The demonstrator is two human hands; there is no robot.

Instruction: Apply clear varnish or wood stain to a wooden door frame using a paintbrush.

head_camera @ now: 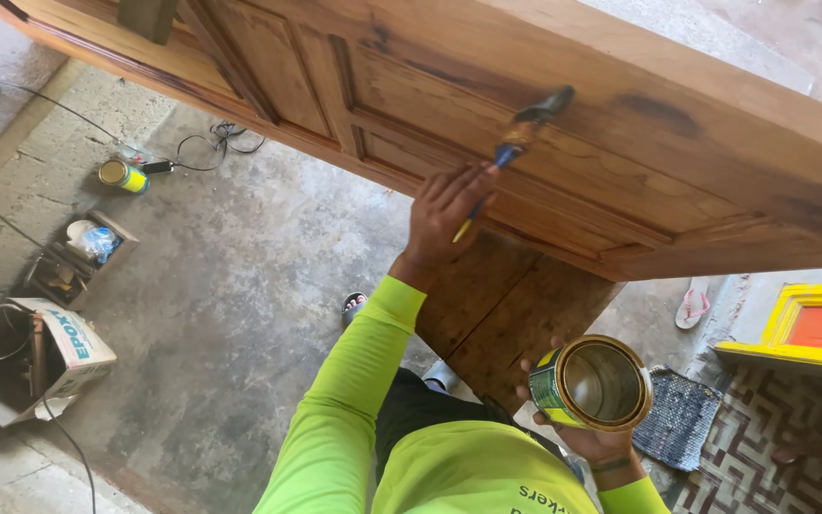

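Observation:
My left hand (441, 217) is raised against a large panelled wooden door (563, 124) and grips a paintbrush (516, 138) with a blue and yellow handle. The dark bristles rest on the door's glossy brown surface. My right hand (594, 440) holds an open round metal can (594, 383) with a green and yellow label from below, close to my body and below the door's edge. Both arms wear bright lime-green sleeves.
A wooden block (511, 309) stands under the door. On the concrete floor lie a second can (124, 176), cables (221, 143), an open cardboard box (35, 357) and a small box of items (78, 257). A sandal (693, 303), grey mat (679, 419) and yellow frame (811, 328) are at right.

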